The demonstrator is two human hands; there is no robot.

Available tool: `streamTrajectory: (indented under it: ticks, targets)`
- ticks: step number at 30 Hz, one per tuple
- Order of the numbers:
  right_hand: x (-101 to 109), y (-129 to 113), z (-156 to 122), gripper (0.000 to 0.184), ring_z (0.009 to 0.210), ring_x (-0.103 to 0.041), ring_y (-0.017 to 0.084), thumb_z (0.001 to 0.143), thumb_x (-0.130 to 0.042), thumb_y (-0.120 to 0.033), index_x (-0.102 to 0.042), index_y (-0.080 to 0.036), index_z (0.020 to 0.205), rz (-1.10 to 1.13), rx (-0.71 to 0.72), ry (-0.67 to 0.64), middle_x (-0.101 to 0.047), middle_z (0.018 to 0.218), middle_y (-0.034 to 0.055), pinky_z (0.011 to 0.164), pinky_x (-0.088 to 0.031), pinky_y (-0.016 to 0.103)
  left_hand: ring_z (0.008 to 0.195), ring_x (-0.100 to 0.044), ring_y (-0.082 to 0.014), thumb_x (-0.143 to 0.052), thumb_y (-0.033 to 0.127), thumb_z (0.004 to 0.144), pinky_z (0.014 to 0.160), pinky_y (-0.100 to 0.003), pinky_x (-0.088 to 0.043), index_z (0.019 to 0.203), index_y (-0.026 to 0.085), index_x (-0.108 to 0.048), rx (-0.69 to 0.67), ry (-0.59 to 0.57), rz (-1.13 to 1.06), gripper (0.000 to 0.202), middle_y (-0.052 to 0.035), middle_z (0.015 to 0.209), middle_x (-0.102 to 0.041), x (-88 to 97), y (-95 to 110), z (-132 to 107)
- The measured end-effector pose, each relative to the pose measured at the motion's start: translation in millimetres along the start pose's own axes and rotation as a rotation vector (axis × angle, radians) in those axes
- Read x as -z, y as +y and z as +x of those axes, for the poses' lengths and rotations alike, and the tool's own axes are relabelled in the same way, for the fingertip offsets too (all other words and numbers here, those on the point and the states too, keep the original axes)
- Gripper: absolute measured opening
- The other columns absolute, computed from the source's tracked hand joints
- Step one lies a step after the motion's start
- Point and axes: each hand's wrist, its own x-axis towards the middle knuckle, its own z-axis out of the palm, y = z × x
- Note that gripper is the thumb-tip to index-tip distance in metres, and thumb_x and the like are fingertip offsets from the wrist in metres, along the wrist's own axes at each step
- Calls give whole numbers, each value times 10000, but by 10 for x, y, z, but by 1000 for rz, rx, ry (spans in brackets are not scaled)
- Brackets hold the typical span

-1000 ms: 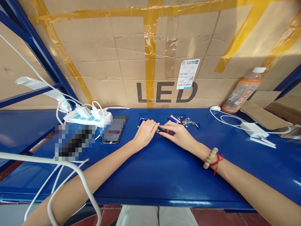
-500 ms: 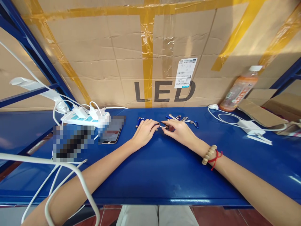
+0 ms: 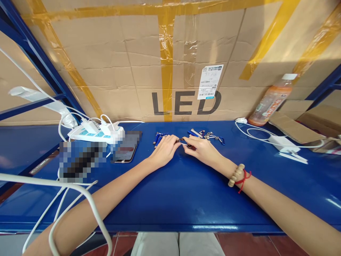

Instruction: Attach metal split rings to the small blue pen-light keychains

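My left hand (image 3: pixel 165 151) and my right hand (image 3: pixel 203 150) meet above the middle of the blue shelf, fingers pinched. Between the fingertips is a small black looped piece (image 3: pixel 182 139) with a thin pale part; its exact kind is too small to tell. Both hands grip it, one from each side. Just beyond my left hand lie small blue pieces (image 3: pixel 157 137) with metal ends. Behind my right hand is a little group of blue and silver metal pieces (image 3: pixel 195 133), with a blue carabiner-like clip (image 3: pixel 221 140) at its right end. My fingers hide part of the held piece.
At the left, a white power strip (image 3: pixel 87 135) with plugs stands near a phone (image 3: pixel 126 153). A white cable (image 3: pixel 87 193) loops across my left forearm. An orange drink bottle (image 3: pixel 270 101), a white adapter (image 3: pixel 284 145) and an open carton (image 3: pixel 295 128) occupy the right. A large cardboard box (image 3: pixel 119 71) closes off the back.
The hands have barely moved and keep their pinch on the black looped piece. Its pale part has tilted slightly. The view has shifted a little.
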Motion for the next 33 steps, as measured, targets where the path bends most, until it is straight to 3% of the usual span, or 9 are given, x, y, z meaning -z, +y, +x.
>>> streamTrajectory:
  ticks: [9,18,24,28,30,33]
  targets:
    - [14,-6,7,216,591,-474,132,899,-383,-239,-569,-179,804,26,28,53,-490,644,6,584,-403,245,837,-493,-176,-295,261,954,817,-324,-389,866,189,-449,-15,-5,-49,191,-34,875,-548,20,16,-8]
    - [-65,17,-20,285,667,-515,134,925,-374,-267,-590,-163,1078,184,19,141,-544,767,38,672,-446,267,789,-503,-155,-455,259,907,786,-288,-386,848,191,-484,-4,57,-213,94,1,795,-542,-9,-50,25]
    - [-64,-40,-1,308,732,-557,154,937,-348,-273,-605,-191,1086,212,29,153,-572,793,49,715,-473,286,739,-503,-146,-473,297,898,762,-284,-377,771,182,-498,-43,61,-252,173,10,742,-546,-48,-95,40]
    - [-87,6,3,304,848,-603,183,930,-366,-282,-602,-190,1097,129,-51,193,-630,870,63,862,-461,340,763,-509,-143,-509,366,875,792,-298,-363,804,185,-544,-136,-38,-183,198,12,774,-562,-50,-98,25]
    - [-96,59,-3,306,964,-603,218,920,-385,-288,-600,-186,1113,23,-119,173,-653,939,77,908,-447,368,768,-513,-143,-546,391,849,797,-300,-356,822,193,-568,-107,-3,-166,201,18,765,-562,-46,-94,22]
    - [-91,133,-17,307,1072,-574,255,908,-405,-280,-612,-180,1110,-132,-199,76,-667,992,92,854,-482,357,769,-520,-146,-559,386,842,777,-300,-354,815,197,-592,-2,112,-147,194,17,750,-569,-43,-86,24]
